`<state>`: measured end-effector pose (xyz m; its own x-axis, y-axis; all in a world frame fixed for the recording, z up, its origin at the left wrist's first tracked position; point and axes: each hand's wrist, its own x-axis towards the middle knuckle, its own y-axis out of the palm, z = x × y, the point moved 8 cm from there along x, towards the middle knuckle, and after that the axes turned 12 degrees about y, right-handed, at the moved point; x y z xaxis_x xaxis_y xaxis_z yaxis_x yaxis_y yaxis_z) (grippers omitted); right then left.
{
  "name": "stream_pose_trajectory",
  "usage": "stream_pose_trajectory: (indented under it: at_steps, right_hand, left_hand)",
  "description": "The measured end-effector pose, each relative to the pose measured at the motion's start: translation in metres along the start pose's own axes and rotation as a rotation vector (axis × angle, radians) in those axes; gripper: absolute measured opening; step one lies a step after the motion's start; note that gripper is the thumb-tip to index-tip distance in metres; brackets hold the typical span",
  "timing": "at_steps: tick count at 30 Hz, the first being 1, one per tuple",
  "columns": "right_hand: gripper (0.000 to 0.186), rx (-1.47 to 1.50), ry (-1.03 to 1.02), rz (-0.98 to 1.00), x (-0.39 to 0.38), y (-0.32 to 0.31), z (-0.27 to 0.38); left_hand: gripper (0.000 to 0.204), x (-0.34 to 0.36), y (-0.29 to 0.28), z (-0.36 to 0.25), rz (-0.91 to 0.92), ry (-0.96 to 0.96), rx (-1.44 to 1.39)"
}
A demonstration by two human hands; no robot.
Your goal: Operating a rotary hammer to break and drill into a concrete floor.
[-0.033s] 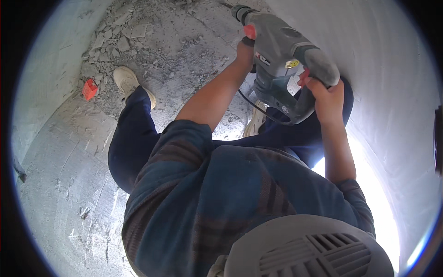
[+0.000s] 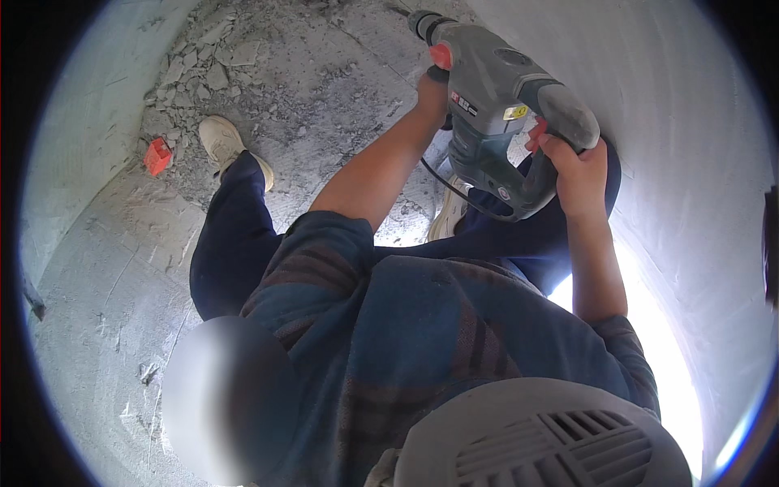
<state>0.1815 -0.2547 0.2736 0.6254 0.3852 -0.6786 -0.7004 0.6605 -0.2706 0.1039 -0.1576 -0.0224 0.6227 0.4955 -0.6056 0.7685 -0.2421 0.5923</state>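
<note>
I hold a dusty grey and dark green rotary hammer [image 2: 491, 77] with both hands. My left hand [image 2: 436, 96] is closed round its dark side handle, behind the chuck, and most of those fingers are hidden. Round the rear grip, by the red trigger [image 2: 536, 132], my right hand [image 2: 580, 174] is wrapped. The tool's chuck [image 2: 423, 26] points to the far left. A bit [image 2: 398, 9] reaches from it toward the rubble-strewn floor, its tip hard to make out. A dark cable [image 2: 442, 180] loops beneath the body.
Broken rubble [image 2: 215, 77] lies against the left wall. A small orange-red object [image 2: 157, 157] rests beside my left shoe [image 2: 221, 140]. The pale right wall [image 2: 682, 105] curves close to the tool. My other shoe [image 2: 448, 217] is partly hidden under the tool.
The rotary hammer and my hands have shifted very slightly to the right. A blurred round patch now covers part of the lower left.
</note>
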Motion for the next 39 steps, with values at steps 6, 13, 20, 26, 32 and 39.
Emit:
stream_pose_trajectory:
  at_steps: [6, 13, 20, 26, 32, 39]
  right_hand:
    - [0.029, -0.222, -0.010, -0.011, -0.002, 0.012, 0.019]
    - [0.039, -0.395, -0.032, -0.040, -0.004, 0.040, 0.046]
    - [0.040, -0.345, -0.155, -0.042, 0.010, 0.066, 0.087]
    - [0.029, -0.494, -0.116, -0.058, 0.040, 0.084, 0.121]
    - [0.030, -0.373, -0.172, -0.026, 0.043, 0.061, 0.080]
    - [0.042, -0.086, -0.015, -0.021, 0.049, 0.037, -0.061]
  left_hand:
    - [0.044, -0.004, 0.010, 0.004, 0.050, 0.007, -0.214]
    - [0.041, 0.017, 0.010, 0.001, 0.180, 0.063, -0.371]
    - [0.042, 0.024, 0.024, -0.024, 0.236, -0.009, -0.490]
    - [0.046, 0.042, 0.041, -0.047, 0.267, -0.021, -0.527]
    - [0.051, 0.070, 0.010, -0.022, 0.265, -0.011, -0.386]
    - [0.049, 0.075, -0.082, 0.024, 0.023, -0.050, 0.012]
